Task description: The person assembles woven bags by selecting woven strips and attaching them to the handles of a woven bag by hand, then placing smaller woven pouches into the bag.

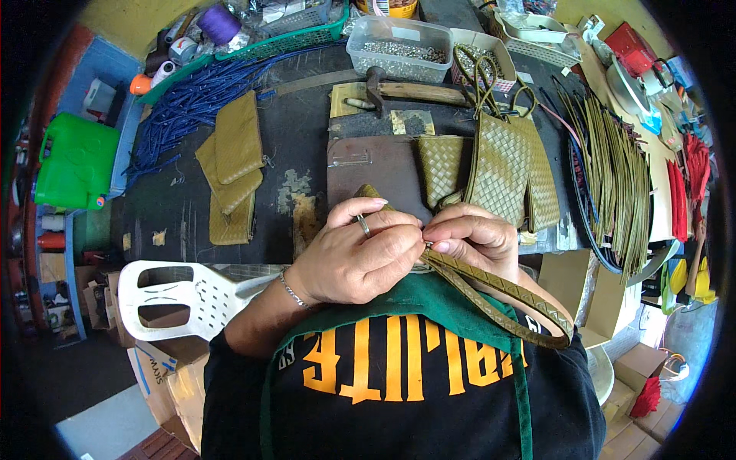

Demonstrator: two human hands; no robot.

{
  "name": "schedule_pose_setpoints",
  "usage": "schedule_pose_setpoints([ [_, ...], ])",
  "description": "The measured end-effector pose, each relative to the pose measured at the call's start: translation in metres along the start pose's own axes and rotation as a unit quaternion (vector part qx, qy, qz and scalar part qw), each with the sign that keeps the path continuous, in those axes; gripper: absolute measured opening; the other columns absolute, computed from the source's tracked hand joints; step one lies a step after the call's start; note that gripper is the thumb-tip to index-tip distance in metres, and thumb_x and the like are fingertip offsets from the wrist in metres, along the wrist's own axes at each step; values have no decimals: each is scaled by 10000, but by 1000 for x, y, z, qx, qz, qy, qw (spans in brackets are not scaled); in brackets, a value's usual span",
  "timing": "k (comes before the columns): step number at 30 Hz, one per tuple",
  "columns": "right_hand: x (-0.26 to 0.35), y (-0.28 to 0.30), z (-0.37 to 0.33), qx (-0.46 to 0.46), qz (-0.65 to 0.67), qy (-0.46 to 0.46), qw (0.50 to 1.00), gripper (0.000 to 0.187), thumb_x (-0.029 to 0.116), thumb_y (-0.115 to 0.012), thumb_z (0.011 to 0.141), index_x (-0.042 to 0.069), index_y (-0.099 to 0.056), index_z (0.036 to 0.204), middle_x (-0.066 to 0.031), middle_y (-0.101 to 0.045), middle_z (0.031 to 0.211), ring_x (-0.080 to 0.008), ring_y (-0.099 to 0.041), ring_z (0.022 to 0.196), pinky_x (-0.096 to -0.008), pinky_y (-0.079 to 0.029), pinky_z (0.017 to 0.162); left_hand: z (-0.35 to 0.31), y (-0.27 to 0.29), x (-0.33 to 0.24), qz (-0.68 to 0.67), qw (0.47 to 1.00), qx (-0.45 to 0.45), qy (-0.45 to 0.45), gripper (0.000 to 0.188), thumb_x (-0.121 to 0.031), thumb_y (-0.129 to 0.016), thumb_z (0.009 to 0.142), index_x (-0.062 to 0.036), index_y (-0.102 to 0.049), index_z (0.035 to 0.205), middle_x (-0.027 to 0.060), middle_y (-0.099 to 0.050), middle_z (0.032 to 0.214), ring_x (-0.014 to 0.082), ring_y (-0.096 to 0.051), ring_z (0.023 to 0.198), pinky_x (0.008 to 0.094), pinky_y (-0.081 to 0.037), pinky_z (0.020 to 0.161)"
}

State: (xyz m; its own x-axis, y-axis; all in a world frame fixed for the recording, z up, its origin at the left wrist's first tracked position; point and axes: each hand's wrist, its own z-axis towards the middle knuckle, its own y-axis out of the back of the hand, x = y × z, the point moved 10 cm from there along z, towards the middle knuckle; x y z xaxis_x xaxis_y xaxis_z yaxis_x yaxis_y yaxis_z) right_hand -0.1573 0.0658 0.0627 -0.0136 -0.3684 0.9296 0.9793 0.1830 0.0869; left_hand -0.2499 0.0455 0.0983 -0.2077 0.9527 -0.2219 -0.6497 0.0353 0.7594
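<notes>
On my feed the left hand (360,253) and right hand (484,234) meet at centre, fingers (395,239) pinching an olive strap (506,286) that loops toward four o'clock, below woven pouches (500,157) at two o'clock on the desk (169,211).

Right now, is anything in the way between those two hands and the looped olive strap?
Nothing visible blocks them: the fingertips of the left hand and right hand come together at one end of the olive strap. The fingers cover the exact contact, so I can't tell what each pinches.
</notes>
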Motion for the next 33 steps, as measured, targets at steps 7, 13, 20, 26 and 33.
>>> schedule_pose_setpoints([
  [7, 9, -2, 2, 15, -55, 99, 993, 99, 28, -618, 692, 18, -615, 790, -83, -588, 763, -176, -569, 693, -257, -462, 587, -3, -5, 7, -32, 999, 18, 25, 145, -110, -575, 700, -65, -597, 835, -5, -522, 899, 127, -534, 802, 331, -325, 838],
  [13, 17, -3, 3, 8, -71, 148, 986, 100, 26, -622, 685, 16, -608, 784, -82, -588, 760, -178, -565, 676, -267, -456, 561, -5, -4, 10, -40, 999, 7, 24, 165, -111, -567, 709, -67, -589, 866, -1, -514, 922, 125, -530, 849, 321, -335, 831],
  [20, 19, -3, 1, -30, -93, 162, 982, 92, 14, -612, 698, 4, -592, 787, -100, -578, 754, -187, -556, 657, -272, -443, 546, -5, -4, 12, -66, 997, 5, 25, 189, -90, -583, 696, -60, -585, 882, 10, -503, 943, 137, -527, 869, 325, -348, 818],
  [26, 22, -5, 0, -24, -96, 187, 977, 95, 11, -604, 708, 0, -581, 799, -101, -575, 750, -190, -555, 656, -281, -441, 561, -5, -2, 11, -77, 997, -3, 22, 189, -93, -587, 700, -53, -582, 885, 11, -502, 944, 143, -526, 886, 329, -347, 820],
  [33, 21, -4, -2, -29, -96, 175, 979, 109, 18, -606, 707, -1, -581, 812, -103, -575, 765, -195, -559, 674, -274, -450, 568, -9, -2, 13, -86, 996, 1, 30, 187, -84, -593, 704, -50, -583, 888, 14, -505, 944, 149, -527, 891, 329, -350, 821],
])
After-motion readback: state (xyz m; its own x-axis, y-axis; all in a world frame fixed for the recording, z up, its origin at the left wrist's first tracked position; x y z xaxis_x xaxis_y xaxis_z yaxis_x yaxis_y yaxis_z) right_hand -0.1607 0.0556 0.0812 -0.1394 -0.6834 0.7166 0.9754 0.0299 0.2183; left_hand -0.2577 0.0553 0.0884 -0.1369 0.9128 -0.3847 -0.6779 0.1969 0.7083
